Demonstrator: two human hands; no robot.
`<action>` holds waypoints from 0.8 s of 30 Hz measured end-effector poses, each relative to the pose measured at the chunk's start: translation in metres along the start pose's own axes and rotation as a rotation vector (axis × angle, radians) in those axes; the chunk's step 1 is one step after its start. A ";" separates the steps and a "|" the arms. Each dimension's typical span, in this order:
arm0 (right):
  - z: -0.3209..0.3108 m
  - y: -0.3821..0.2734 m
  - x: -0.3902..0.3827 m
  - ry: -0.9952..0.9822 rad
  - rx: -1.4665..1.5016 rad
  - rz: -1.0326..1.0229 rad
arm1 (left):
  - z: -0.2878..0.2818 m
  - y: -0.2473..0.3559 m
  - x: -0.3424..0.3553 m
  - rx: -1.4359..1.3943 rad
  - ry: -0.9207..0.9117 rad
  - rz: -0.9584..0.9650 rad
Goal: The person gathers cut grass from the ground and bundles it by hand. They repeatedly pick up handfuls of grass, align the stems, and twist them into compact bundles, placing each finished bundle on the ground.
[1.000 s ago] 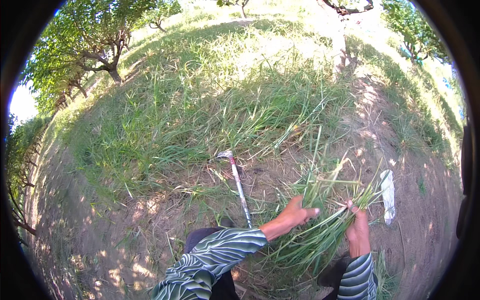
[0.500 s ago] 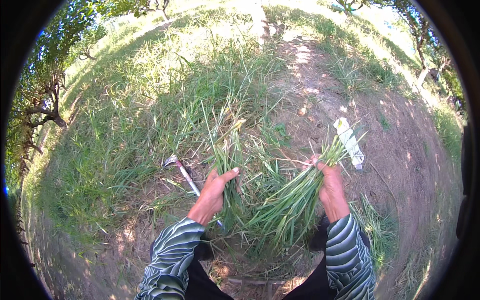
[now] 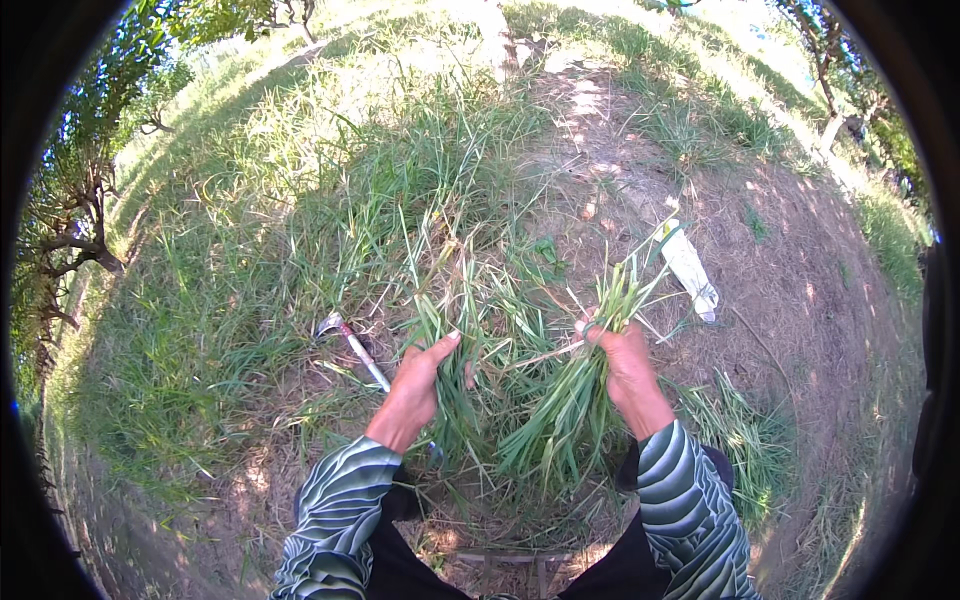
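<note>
My left hand [image 3: 415, 388] is closed around a smaller bunch of long green grass, its thumb pressed across the stalks. In my right hand [image 3: 625, 368] a thicker grass bundle [image 3: 560, 415] is gripped near its pale stem ends, and the leaves hang down toward my knees. Between the two hands, loose cut grass [image 3: 515, 360] lies on the ground. A sickle [image 3: 358, 350] with a metal blade and a red and white handle rests left of my left hand, which hides part of the handle.
Beyond the right hand a white bag or cloth [image 3: 688, 270] lies on bare soil. A pile of cut grass [image 3: 740, 440] sits beside my right leg. Standing grass [image 3: 240, 270] spreads over the left, and trees [image 3: 95, 230] line the sides.
My right hand has moved left with its bundle, closer to the left hand, and the bundle's stem ends now point more upward. The left hand still grips its bunch.
</note>
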State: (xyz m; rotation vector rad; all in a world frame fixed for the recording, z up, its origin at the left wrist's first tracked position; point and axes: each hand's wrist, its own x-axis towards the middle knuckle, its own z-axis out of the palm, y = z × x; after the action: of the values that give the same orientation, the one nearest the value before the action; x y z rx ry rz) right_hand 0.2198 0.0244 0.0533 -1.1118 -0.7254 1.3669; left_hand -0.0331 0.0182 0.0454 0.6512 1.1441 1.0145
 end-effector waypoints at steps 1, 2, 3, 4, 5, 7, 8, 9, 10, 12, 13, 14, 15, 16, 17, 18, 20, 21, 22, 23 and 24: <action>0.000 0.002 0.000 -0.008 -0.019 -0.004 | 0.002 -0.001 0.000 0.014 0.013 0.000; -0.002 0.007 0.003 -0.014 0.005 0.014 | 0.003 -0.002 -0.001 0.029 0.026 0.000; -0.002 0.011 0.004 -0.024 0.020 0.029 | 0.005 -0.001 -0.003 0.047 0.023 -0.024; -0.001 0.013 0.004 -0.033 0.034 0.044 | 0.007 0.000 -0.005 0.064 0.018 -0.049; 0.000 0.016 0.005 -0.042 0.047 0.059 | 0.009 0.001 -0.007 0.081 0.013 -0.073; 0.003 0.019 0.005 -0.054 0.057 0.068 | 0.013 -0.003 -0.008 0.065 0.009 -0.047; 0.007 0.018 0.003 -0.062 0.058 0.077 | 0.014 -0.005 -0.009 0.058 0.008 -0.033; 0.009 0.019 0.002 -0.070 0.060 0.086 | 0.016 -0.005 -0.011 0.057 0.010 -0.040; 0.012 0.020 0.003 -0.068 0.052 0.056 | 0.018 -0.005 -0.013 0.058 0.010 -0.048; 0.013 0.021 0.002 -0.066 0.043 0.025 | 0.021 -0.006 -0.014 0.083 0.008 -0.067; 0.016 0.020 0.001 -0.067 0.038 0.009 | 0.021 -0.006 -0.014 0.108 0.006 -0.077; 0.018 0.019 0.000 -0.049 0.035 0.018 | 0.022 -0.006 -0.014 0.132 0.004 -0.087; 0.019 0.021 0.001 -0.052 0.022 -0.011 | 0.023 -0.007 -0.014 0.137 0.008 -0.095; 0.021 0.023 0.001 -0.057 0.009 -0.038 | 0.023 -0.009 -0.015 0.142 0.014 -0.102; 0.023 0.024 0.001 -0.061 -0.004 -0.065 | 0.024 -0.011 -0.015 0.147 0.019 -0.110; 0.023 0.024 -0.001 -0.056 -0.023 -0.040 | 0.024 -0.014 -0.014 0.180 0.017 -0.101; 0.027 0.027 -0.001 -0.048 -0.008 -0.036 | 0.020 -0.026 -0.009 0.245 0.012 -0.081; 0.029 0.029 -0.001 -0.044 -0.001 -0.034 | 0.020 -0.032 -0.008 0.269 0.036 -0.062; 0.030 0.026 -0.004 -0.048 -0.008 -0.005 | 0.024 -0.035 -0.011 0.295 0.060 -0.045; 0.031 0.028 -0.003 -0.054 -0.020 -0.040 | 0.029 -0.037 -0.013 0.320 0.085 -0.028; 0.032 0.032 -0.003 -0.061 -0.032 -0.074 | 0.031 -0.037 -0.018 0.379 0.070 -0.028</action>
State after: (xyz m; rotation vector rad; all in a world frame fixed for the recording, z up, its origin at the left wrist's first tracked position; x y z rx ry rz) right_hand 0.1779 0.0235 0.0365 -1.0612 -0.8274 1.3352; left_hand 0.0063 -0.0114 0.0314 0.9011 1.4199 0.8067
